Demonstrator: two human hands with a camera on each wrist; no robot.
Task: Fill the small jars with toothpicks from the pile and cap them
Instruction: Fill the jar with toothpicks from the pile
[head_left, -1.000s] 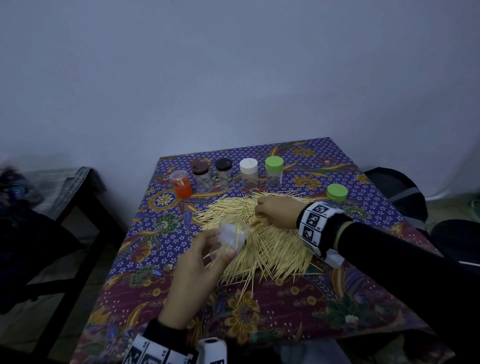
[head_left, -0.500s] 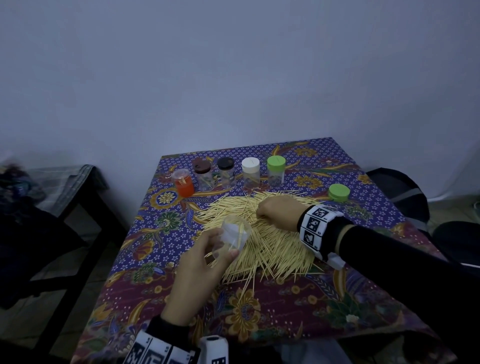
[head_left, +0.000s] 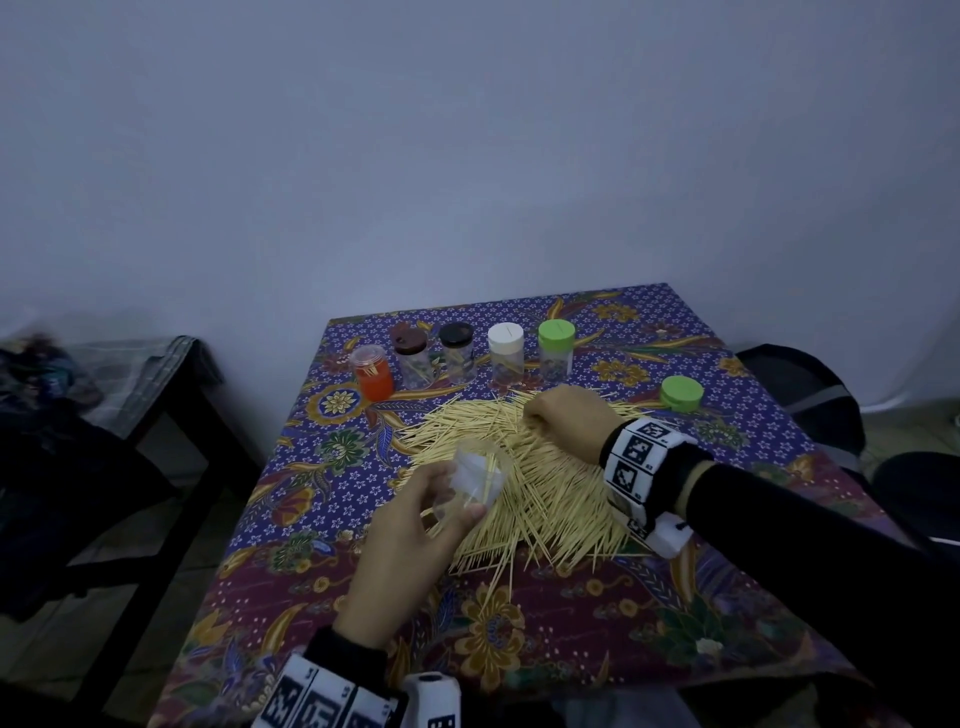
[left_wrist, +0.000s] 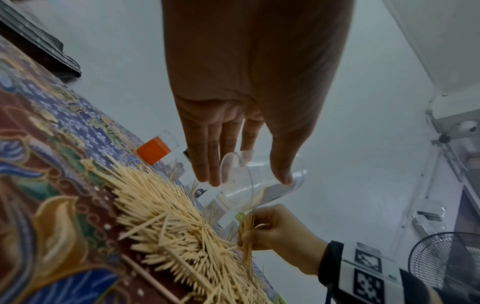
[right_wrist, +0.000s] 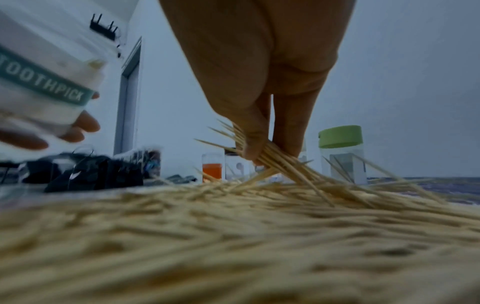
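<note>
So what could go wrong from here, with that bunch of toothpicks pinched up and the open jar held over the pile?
1. The right hand pinches a splayed bunch of toothpicks; stray tips could catch the rim of the clear jar and spill.
2. The left hand holds that jar tilted, with a few toothpicks already inside; these might slide out.
3. The right forearm lies over the pile and could drag toothpicks towards the table's edge.

Green band on clear jar reads "TOOTHPICK".
</note>
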